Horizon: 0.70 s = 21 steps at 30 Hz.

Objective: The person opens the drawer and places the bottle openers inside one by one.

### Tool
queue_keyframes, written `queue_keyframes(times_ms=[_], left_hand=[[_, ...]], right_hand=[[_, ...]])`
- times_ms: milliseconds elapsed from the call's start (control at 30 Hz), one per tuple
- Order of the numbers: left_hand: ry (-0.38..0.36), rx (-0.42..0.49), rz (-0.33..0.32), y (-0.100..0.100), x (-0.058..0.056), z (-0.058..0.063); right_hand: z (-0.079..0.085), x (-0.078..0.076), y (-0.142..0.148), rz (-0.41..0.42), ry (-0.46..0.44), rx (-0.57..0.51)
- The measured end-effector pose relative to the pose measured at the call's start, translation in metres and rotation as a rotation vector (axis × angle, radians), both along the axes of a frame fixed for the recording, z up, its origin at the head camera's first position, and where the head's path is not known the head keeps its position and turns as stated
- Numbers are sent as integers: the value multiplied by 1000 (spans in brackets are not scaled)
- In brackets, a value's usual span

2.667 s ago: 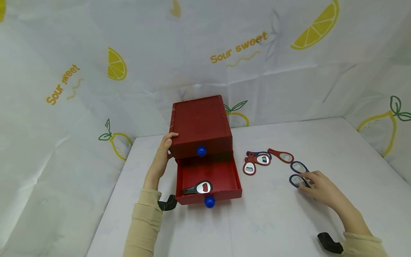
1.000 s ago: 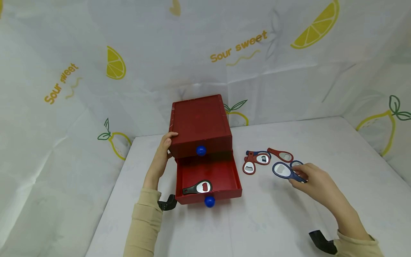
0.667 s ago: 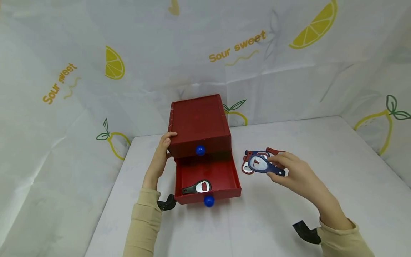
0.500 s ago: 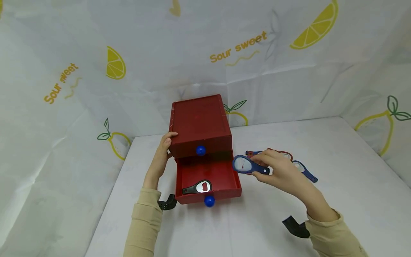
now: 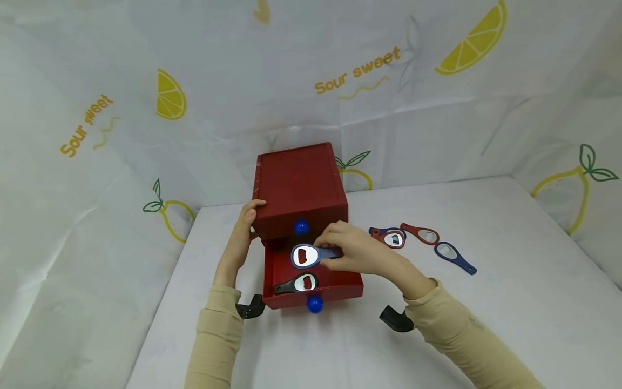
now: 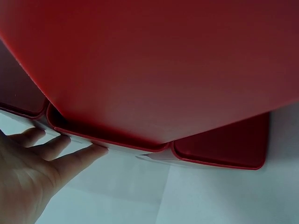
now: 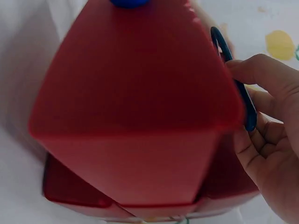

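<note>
My right hand [image 5: 357, 248] pinches a blue bottle opener [image 5: 313, 256] by its handle, above the pulled-out lower drawer [image 5: 340, 293] of a red two-drawer box [image 5: 298, 181]. In the right wrist view the blue opener [image 7: 250, 114] stands edge-on between thumb and fingers, beside the drawer wall. Inside the drawer, near its front, lies a black bottle opener [image 5: 286, 287]. My left hand [image 5: 238, 240] rests against the box's left side, a fingertip over its top edge. The left wrist view shows that hand's fingers [image 6: 79, 158] extended along the red side.
Right of the box lies an overlapping group of red and blue openers [image 5: 393, 240], partly hidden by my right hand. Farther right are a red opener [image 5: 427, 235] and a blue opener [image 5: 457, 258]. Blue knobs [image 5: 315, 304] stick out from both drawers. A white sheet [image 5: 243, 97] hangs behind.
My right hand picked up the nearer blue bottle opener from the table at right and carried it left, over the loose openers, to the drawer. The left hand has stayed on the box.
</note>
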<state>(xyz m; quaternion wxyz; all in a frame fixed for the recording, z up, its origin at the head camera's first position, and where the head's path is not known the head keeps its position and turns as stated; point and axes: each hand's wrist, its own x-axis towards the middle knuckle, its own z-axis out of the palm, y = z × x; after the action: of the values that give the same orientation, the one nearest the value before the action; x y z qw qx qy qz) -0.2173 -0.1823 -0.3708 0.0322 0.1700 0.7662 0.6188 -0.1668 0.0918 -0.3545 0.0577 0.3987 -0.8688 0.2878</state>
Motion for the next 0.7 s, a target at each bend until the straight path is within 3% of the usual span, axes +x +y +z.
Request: queue_keyframes(times_ms=[267, 467, 700], left_hand=[[4, 27, 10, -5, -10, -14], [1, 18, 6, -1, -2, -2], [-8, 11, 0, 5, 9, 10]], right_hand=[[-12, -11, -32, 26, -34, 190], [-15, -18, -48, 10, -42, 273], [-30, -27, -55, 38, -62, 250]])
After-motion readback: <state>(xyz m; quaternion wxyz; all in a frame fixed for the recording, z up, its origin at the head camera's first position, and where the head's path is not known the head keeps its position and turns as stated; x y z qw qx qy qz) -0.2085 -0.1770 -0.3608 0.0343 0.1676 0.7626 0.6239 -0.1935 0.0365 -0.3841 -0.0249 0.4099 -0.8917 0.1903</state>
